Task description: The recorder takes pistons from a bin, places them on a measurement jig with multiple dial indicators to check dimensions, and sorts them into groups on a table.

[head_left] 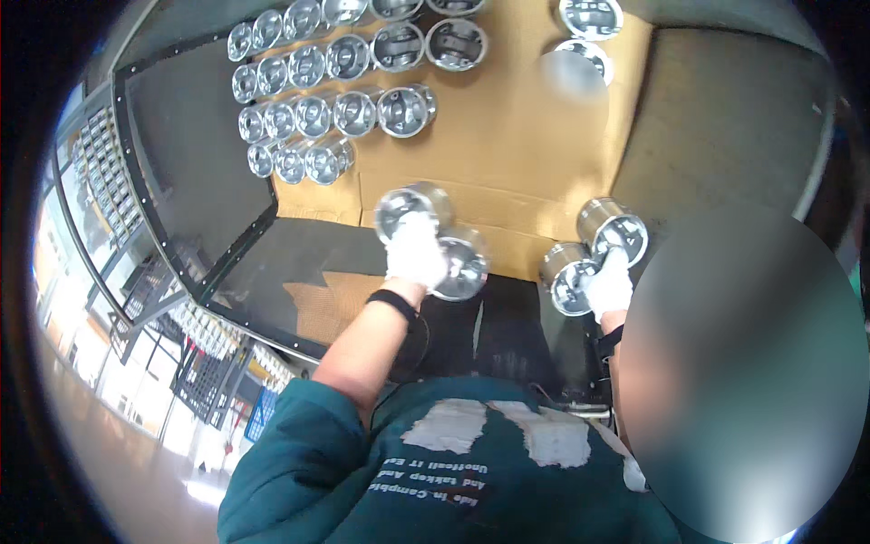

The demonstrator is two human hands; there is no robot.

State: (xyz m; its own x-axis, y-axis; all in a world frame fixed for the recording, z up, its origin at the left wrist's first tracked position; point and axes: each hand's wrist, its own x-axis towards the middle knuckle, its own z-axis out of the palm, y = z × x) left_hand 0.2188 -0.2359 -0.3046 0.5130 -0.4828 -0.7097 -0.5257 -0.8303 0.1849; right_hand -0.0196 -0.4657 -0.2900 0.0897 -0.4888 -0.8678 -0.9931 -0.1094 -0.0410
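My left hand (418, 254), in a white glove, is closed on two shiny metal pistons. One piston (437, 196) sits above the fingers, and a second piston (467, 272) is just right of the hand. My right hand (611, 286), also gloved in white, grips two more: an upper piston (594, 218) and a lower piston (564, 276) to its left. All four have their hollow ends turned toward me, over the near edge of the cardboard. Fingertips are mostly hidden by the gloves and the pistons. A blurred patch covers most of my right arm.
Brown cardboard (507, 154) lines the worktop. Several rows of pistons (348, 56) stand at its far left, and two more pistons (591, 16) stand at the far right, one partly blurred. Dark panels (199, 154) flank the cardboard. Racks of parts (107, 172) stand beyond the left edge.
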